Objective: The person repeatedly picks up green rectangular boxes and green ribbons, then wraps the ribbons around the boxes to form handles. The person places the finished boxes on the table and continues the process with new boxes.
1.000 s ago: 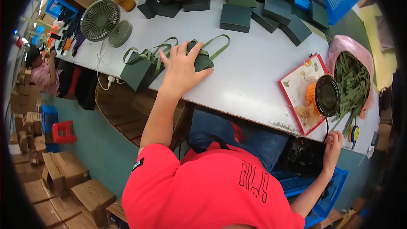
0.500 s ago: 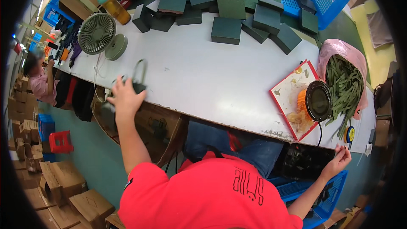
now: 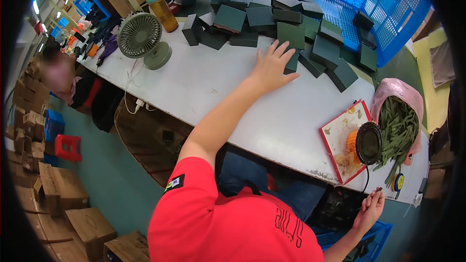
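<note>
My left hand (image 3: 273,69) reaches across the table with its fingers spread, over a dark green box (image 3: 291,63) at the front of a pile. The hand hides most of that box, and whether the fingers touch it is hard to tell. Around it lie several more dark green boxes (image 3: 230,19). At the lower right my right hand (image 3: 371,209) is beyond the table's front edge, its fingers pinched together. A small dark piece (image 3: 379,189) shows at the fingertips, too small to name.
A blue crate (image 3: 388,29) stands behind the boxes. At right are a red-edged board (image 3: 335,131), a round black-rimmed pot (image 3: 369,143), a pink bag of green strips (image 3: 398,121) and a tape measure (image 3: 398,182). At left stand a fan (image 3: 141,36) and a bottle (image 3: 162,12). Another person (image 3: 58,70) sits far left.
My left hand has moved from the table's left front edge to the box pile. The dark object with a looped strap beside it is gone from the tabletop. My right hand has shifted slightly left.
</note>
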### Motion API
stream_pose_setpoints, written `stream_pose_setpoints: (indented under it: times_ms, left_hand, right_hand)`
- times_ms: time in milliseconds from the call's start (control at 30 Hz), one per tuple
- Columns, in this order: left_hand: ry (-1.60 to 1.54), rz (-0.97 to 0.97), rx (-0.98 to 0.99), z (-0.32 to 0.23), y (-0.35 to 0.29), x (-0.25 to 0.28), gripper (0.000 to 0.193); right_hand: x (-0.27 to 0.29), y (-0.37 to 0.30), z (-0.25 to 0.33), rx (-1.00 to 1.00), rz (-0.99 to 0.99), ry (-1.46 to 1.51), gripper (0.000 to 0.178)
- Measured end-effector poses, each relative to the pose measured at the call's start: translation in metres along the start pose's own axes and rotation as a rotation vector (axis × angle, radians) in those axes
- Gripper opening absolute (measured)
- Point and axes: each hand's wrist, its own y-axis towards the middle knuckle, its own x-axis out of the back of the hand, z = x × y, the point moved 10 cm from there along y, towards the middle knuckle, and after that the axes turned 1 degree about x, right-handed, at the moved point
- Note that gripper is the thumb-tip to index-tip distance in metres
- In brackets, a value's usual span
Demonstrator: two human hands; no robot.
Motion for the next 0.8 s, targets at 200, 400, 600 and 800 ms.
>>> stream_pose_setpoints:
  times_ms: [200,400,600,800]
  left_hand:
    - [0.141,0.168,0.025,-0.003,-0.002,-0.030,0.088]
    - [0.079,0.340,-0.121,-0.072,-0.053,-0.006,0.088]
    - [-0.047,0.374,-0.161,-0.100,-0.093,0.012,0.098]
    - [-0.103,0.447,-0.151,-0.118,-0.109,0.005,0.098]
  right_hand:
    - [-0.014,-0.025,0.000,-0.064,0.071,-0.008,0.012]
    - [-0.034,-0.043,-0.018,-0.196,0.110,0.044,0.006]
    - [-0.073,-0.039,-0.023,-0.229,0.105,0.156,0.012]
    - [-0.086,-0.022,-0.018,-0.164,0.103,0.218,0.014]
